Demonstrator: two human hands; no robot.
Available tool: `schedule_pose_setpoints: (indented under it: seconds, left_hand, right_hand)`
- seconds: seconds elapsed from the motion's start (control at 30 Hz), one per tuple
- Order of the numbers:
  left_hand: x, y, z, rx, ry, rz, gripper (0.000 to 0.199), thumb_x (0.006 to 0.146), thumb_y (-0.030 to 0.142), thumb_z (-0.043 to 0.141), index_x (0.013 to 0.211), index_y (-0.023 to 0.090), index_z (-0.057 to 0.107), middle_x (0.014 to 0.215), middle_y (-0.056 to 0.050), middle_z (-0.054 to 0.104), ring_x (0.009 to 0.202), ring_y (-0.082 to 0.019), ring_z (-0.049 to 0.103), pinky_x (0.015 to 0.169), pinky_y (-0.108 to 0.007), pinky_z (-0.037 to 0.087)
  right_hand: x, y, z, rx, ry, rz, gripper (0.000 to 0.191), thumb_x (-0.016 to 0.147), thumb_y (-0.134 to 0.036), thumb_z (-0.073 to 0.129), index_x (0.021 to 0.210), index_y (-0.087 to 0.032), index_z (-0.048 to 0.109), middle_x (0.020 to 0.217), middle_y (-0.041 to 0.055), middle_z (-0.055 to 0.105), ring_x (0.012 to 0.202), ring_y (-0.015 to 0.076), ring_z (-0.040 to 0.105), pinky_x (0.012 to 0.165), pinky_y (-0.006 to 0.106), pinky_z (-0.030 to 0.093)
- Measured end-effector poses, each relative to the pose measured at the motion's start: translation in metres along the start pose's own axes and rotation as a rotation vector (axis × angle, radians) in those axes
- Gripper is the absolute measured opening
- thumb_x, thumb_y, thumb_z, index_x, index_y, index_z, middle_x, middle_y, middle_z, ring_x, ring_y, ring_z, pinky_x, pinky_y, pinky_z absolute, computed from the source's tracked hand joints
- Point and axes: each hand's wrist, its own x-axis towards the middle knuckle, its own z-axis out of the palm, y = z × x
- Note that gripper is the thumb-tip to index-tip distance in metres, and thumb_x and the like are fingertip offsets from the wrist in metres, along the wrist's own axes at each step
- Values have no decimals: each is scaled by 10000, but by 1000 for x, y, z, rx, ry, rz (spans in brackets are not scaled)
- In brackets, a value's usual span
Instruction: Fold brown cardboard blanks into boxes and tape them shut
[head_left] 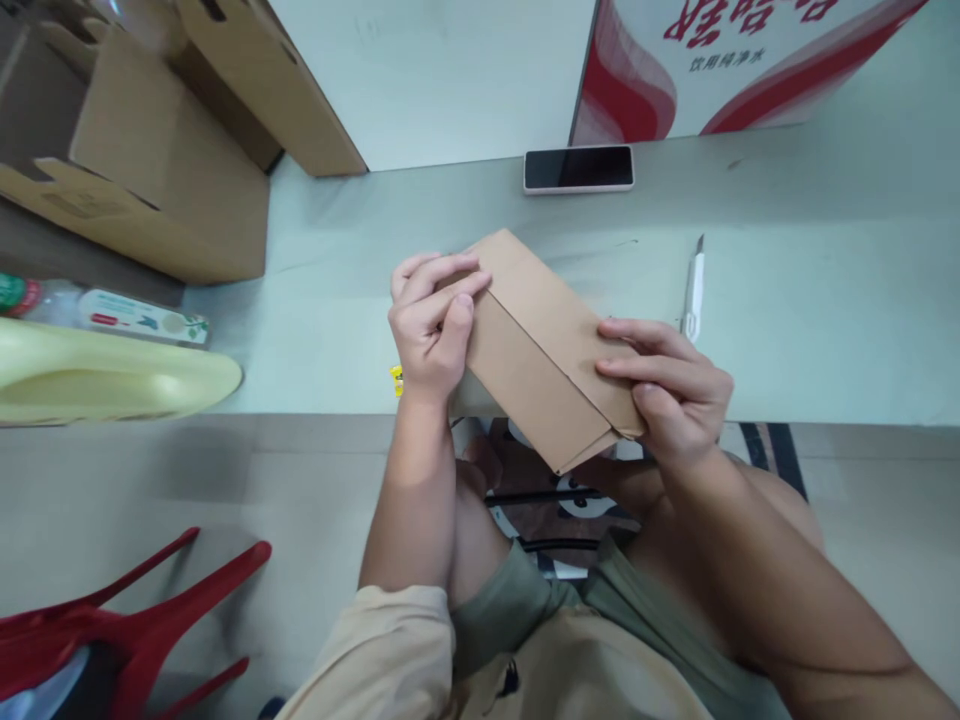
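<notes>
Beige shirt cloth [585,665] is showing below a folded cardboard packet [551,345], which is being held over the edge of a pale table [330,340]. The left hand [429,325] is grasping the packet's left end, the right hand [679,395] its right end. Right of the packet, a white knife [695,290] is lying; beyond the packet, a black-screened device [578,168] is resting; left of the packet, a carton [169,165] is standing.

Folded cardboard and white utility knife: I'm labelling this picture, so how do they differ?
The folded cardboard is brown; the utility knife is white with a grey blade showing. The cardboard is broad, the knife slim. The left hand and right hand hold the cardboard; the knife lies on the table, ungripped.
</notes>
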Motion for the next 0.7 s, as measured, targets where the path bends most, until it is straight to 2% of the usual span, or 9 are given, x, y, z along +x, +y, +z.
schedule_pose_setpoints:
  seconds: [0.1,0.17,0.27,0.37,0.43,0.53,0.63,0.7]
  left_hand:
    - [2,1,-2,-2,-44,2,371,973,551,535,1038,304,804,1146,-48,733,1174,-253,583,1126,-501,373]
    - [2,2,-2,-5,-28,3,357,979,528,535,1023,305,811,1143,-51,735,1162,-250,588,1117,-497,377]
    - [3,2,-2,-2,11,-14,345,974,515,549,998,304,821,1127,-52,741,1153,-250,592,1091,-488,402]
    - [4,2,-4,12,15,-47,351,949,537,571,985,297,825,1125,-53,740,1157,-258,596,1085,-494,418]
    - [5,0,-8,25,4,-66,361,943,541,570,977,290,826,1135,-54,738,1165,-260,598,1097,-496,417]
    - [6,-9,-14,16,-4,-90,349,946,512,567,983,280,825,1168,-56,731,1182,-263,596,1115,-489,408]
    - [7,-25,-17,-70,46,-121,341,955,480,558,985,274,827,1212,-39,719,1188,-271,597,1095,-490,410]
    - [9,-35,-18,-147,135,-140,362,946,491,544,932,278,837,1177,-19,731,1128,-269,611,1029,-486,434]
  right_hand:
    - [2,-1,-2,8,-45,13,242,865,-321,569,848,-313,810,1127,59,755,1088,265,706,971,515,582]
    - [3,-1,-3,34,-69,-3,244,880,-303,569,877,-316,812,1153,52,749,1096,256,701,976,495,578]
    - [6,-2,-7,80,-144,-41,261,911,-366,581,1057,-319,792,1244,56,717,1144,254,677,995,469,559]
    - [11,-2,-14,125,-160,-11,419,942,-512,530,1270,-312,697,1329,67,671,1240,263,622,1015,459,531]
    - [15,1,-20,98,-82,97,426,971,-532,479,1263,-298,683,1293,64,684,1214,244,629,979,429,533]
    - [17,13,-30,-57,9,312,433,988,-554,441,1150,-258,713,1203,67,719,1067,222,671,891,394,543]
    - [15,25,-38,-157,-62,520,514,982,-618,404,1071,-228,727,1067,78,756,881,208,688,749,355,539]
    - [13,29,-40,-100,-167,630,566,985,-649,371,1038,-213,727,899,71,766,745,184,681,663,317,519]
